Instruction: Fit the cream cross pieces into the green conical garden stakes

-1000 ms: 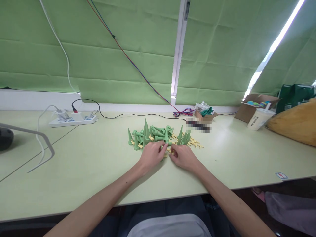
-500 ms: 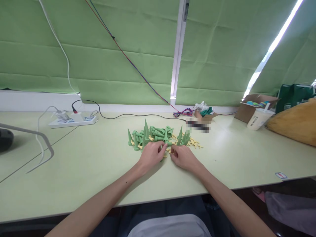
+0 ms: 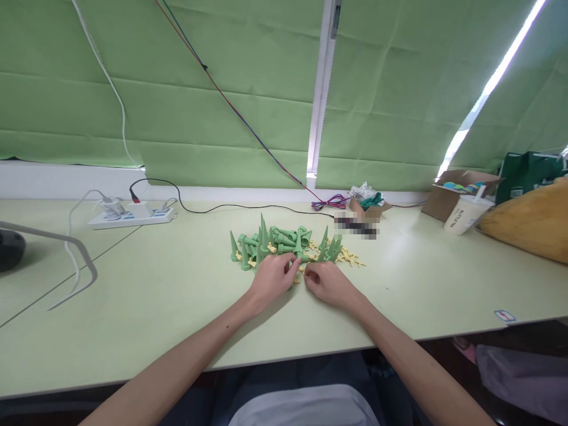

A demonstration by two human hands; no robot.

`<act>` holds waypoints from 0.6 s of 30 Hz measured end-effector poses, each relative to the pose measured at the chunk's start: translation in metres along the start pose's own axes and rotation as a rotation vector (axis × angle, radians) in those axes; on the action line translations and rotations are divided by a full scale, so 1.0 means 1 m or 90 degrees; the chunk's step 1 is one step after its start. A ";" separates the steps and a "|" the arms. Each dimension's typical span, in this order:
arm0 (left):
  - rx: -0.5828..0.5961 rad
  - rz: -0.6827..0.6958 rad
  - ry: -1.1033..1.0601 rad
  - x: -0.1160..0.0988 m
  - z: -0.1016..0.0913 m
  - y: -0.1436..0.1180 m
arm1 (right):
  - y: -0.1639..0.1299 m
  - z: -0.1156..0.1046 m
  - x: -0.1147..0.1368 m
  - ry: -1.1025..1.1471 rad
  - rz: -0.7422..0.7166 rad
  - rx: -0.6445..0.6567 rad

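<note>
Spikes (image 3: 284, 239): piled just beyond our left hand (image 3: 273, 278), a few standing between our right hand (image 3: 327, 279) and the yellow bits (image 3: 350, 257). Both our hands are curled narrow; can't tell what either holds, fingertips hidden. Farther back we've got the strip (image 3: 133, 220), cup (image 3: 465, 215), small box (image 3: 374, 211).

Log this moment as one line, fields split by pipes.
Left hand: at green cones, grip unclear | Right hand: beside yellow pieces, grip unclear | Drink cup: right, in front of cardboard box
</note>
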State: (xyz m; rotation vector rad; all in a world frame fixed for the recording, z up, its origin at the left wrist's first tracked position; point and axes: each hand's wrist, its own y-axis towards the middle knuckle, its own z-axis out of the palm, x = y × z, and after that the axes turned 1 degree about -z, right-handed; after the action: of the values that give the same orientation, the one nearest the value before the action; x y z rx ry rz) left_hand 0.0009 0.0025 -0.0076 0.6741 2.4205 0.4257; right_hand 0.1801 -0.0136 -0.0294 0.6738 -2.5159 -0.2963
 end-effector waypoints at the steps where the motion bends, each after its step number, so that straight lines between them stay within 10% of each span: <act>1: 0.002 0.000 -0.001 0.000 0.000 0.000 | 0.000 0.000 0.000 0.005 0.000 0.002; 18: 0.004 -0.008 -0.007 -0.001 -0.003 -0.001 | -0.002 -0.005 0.004 0.058 -0.007 -0.006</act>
State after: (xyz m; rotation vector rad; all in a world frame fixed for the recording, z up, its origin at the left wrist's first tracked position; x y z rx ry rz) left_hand -0.0006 0.0013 -0.0056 0.6625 2.4152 0.4087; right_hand 0.1803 -0.0173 -0.0240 0.6823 -2.4234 -0.2747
